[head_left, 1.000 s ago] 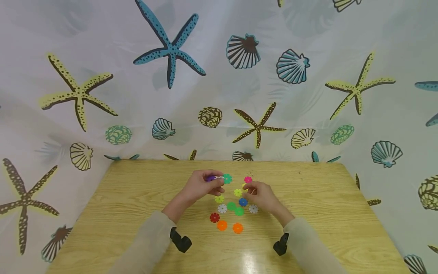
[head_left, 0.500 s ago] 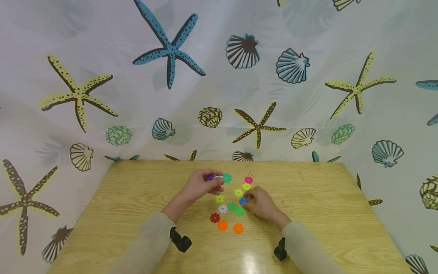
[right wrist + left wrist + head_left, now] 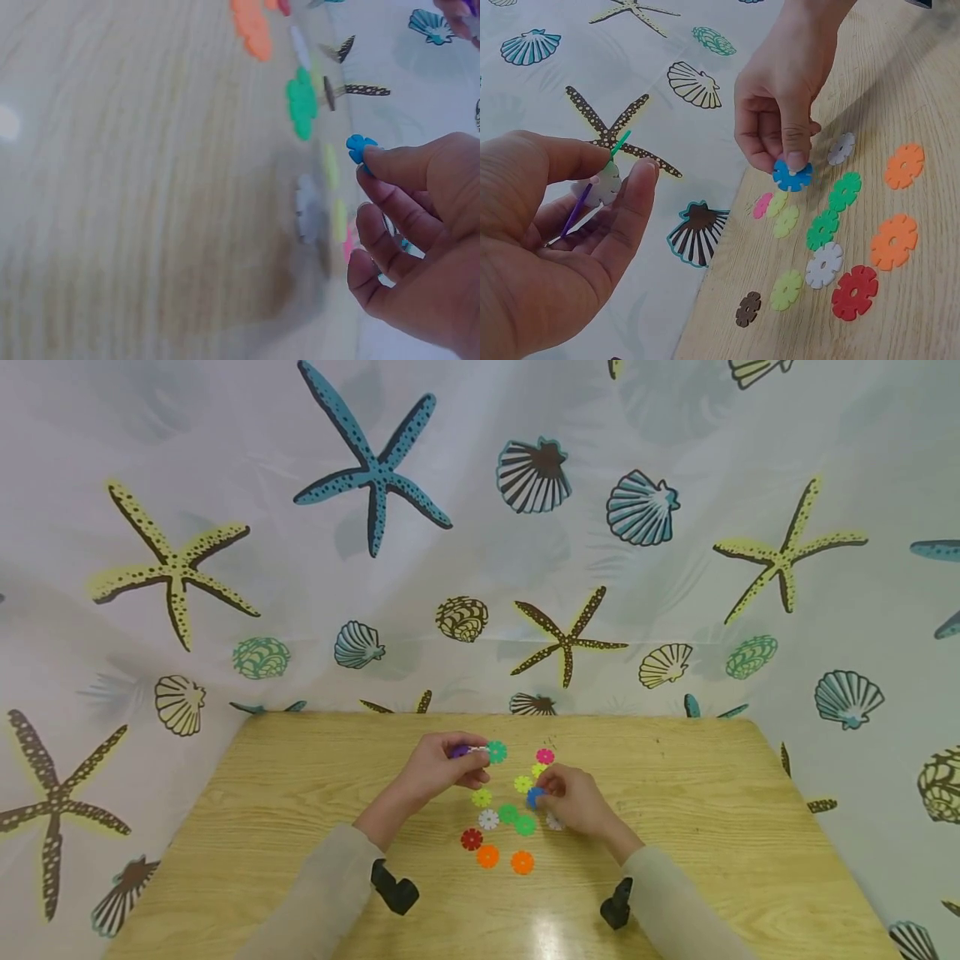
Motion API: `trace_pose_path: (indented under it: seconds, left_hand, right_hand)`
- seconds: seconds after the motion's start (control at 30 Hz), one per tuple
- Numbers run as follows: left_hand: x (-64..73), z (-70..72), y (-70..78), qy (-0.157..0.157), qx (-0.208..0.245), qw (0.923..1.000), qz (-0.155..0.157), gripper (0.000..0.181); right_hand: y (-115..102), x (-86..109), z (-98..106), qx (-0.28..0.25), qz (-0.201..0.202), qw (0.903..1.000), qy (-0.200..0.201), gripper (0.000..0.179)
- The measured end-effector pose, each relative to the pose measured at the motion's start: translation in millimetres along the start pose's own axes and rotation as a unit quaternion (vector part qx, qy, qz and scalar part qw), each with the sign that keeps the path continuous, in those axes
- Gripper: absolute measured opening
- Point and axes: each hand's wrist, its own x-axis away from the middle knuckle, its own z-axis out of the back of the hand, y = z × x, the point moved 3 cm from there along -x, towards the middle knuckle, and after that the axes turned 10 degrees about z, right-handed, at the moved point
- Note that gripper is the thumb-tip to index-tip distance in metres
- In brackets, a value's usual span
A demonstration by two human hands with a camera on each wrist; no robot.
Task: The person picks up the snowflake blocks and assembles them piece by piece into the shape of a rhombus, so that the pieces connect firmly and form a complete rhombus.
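Observation:
My left hand holds up a few notched plastic discs slotted together. They are a teal green disc, a white disc and a purple disc, the last two partly covered by fingers. To the right, my right hand pinches a blue notched disc between thumb and forefinger. In the right wrist view this blue disc is off the tabletop. Just below that hand lies another white disc, mostly covered by it in the head view.
Several loose discs lie on the wooden table: pink, yellow, green, white, red, orange and brown. A shell-patterned cloth hangs behind the table.
My right hand has moved nearer me from by the yellow discs to the blue disc, taken hold of it and lifted it slightly. My left hand stays almost still.

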Motion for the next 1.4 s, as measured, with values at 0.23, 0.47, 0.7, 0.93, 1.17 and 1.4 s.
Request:
trace_pose_path:
  seconds: [0.23,0.47,0.7,0.93,1.17,1.4]
  left_hand:
    - [0.8,-0.1,1.2,0.000,-0.001,1.0000,-0.001,0.035]
    - [2.1,-0.6,0.4,0.001,-0.010,0.9999,0.002,0.035]
    - [2.7,-1.7,1.7,0.000,-0.009,1.0000,0.001,0.034]
    - [3.0,-3.5,4.0,-0.002,-0.013,0.9999,-0.002,0.034]
    - [3.1,-4.4,5.0,-0.016,-0.012,0.9998,-0.009,0.034]
    - [4.0,-4.6,6.5,-0.039,-0.013,0.9987,-0.032,0.038]
  right_hand:
    - [-26,-5.4,16,-0.027,0.037,0.9986,0.025,0.010]
    - [-46,-9.9,28,-0.043,0.078,0.9947,0.051,0.011]
    - [-60,-12.8,34,-0.056,0.094,0.9919,0.064,0.011]
    - [-73,-13.4,38,-0.064,0.092,0.9912,0.071,0.010]
    - [-80,-13.8,39,-0.067,0.092,0.9908,0.073,0.009]
    - [-84,-14.6,37,-0.078,0.103,0.9894,0.067,0.006]
